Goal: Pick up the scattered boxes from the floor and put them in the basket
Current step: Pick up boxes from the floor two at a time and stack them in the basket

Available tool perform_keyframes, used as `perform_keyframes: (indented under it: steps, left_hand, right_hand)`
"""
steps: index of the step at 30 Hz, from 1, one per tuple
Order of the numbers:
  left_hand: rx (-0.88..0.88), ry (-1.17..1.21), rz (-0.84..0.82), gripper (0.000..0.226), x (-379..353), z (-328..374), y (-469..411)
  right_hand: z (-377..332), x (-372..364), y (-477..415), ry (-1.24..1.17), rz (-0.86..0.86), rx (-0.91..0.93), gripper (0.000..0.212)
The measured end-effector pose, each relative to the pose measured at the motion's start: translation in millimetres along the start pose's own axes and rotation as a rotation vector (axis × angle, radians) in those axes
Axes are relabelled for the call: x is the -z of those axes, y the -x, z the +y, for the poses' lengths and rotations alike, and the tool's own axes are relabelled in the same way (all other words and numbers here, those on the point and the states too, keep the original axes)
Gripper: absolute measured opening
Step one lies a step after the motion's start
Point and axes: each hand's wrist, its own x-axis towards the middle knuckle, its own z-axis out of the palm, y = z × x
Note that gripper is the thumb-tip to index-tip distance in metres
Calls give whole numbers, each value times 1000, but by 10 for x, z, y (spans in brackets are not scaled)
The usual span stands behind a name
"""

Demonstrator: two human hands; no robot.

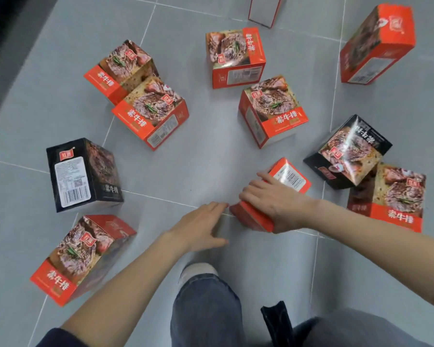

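Close by: right hand (pixel 273 201) clamps a red box (pixel 283 186) on the floor (pixel 206 159); left hand (pixel 201 226) spread (empty); black box (pixel 348 151) just beside.

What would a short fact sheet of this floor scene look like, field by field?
Place: grey tiled floor
Boxes in view: about eleven, mostly orange, two black
Right hand: gripping the orange box nearest the person
Left hand: open, reaching toward that box, holding nothing
Black box: on the person's left, barcode up
Basket: not clearly visible
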Motion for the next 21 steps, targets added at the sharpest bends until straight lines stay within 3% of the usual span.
perform_keyframes:
  steps: [5,10,15,21]
  left_hand:
    - [-41,96,234,123,74,55,21]
    - [-25,153,367,130,379,220,-54]
    - [-10,115,185,117,579,273,-120]
    - [2,70,21,94,634,278,-166]
  right_hand:
    - [163,349,31,-550,109,-359,94]
    - [160,453,58,-1171,82,-625,91]
    - [-2,332,54,-1517,55,-649,83]
    - [-96,185,89,-1604,-18,-681,82]
